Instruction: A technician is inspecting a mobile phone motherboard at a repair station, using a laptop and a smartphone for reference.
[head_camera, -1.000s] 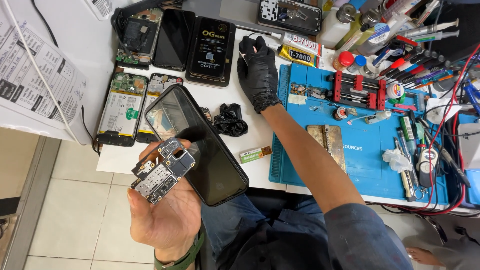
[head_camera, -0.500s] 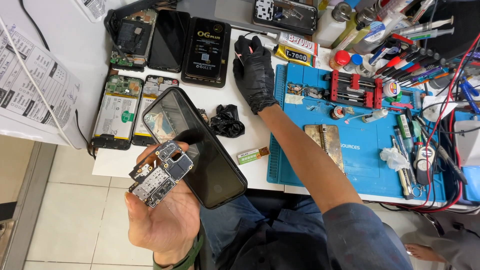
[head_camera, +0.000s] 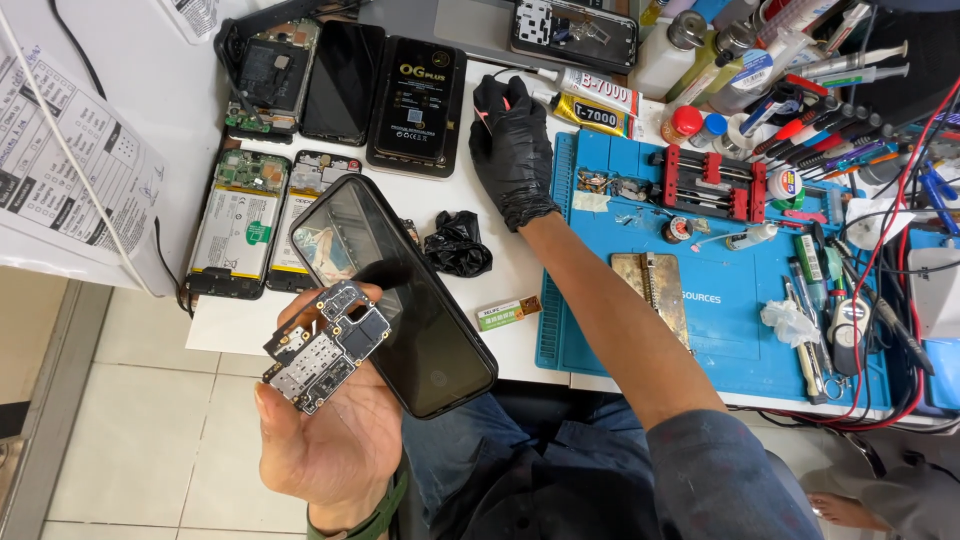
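Bare left hand nearest, fingers curled up around circuit board and black phone, off the tabletop edge. Farther, gloved right hand flat on tabletop, fingers loosely bent, holding nothing visible, beside glue tubes.

Opened phones left of the mat, both on the table

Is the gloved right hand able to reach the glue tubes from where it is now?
Probably yes. The right hand rests on the table just left of the glue tubes, and nothing lies between them.
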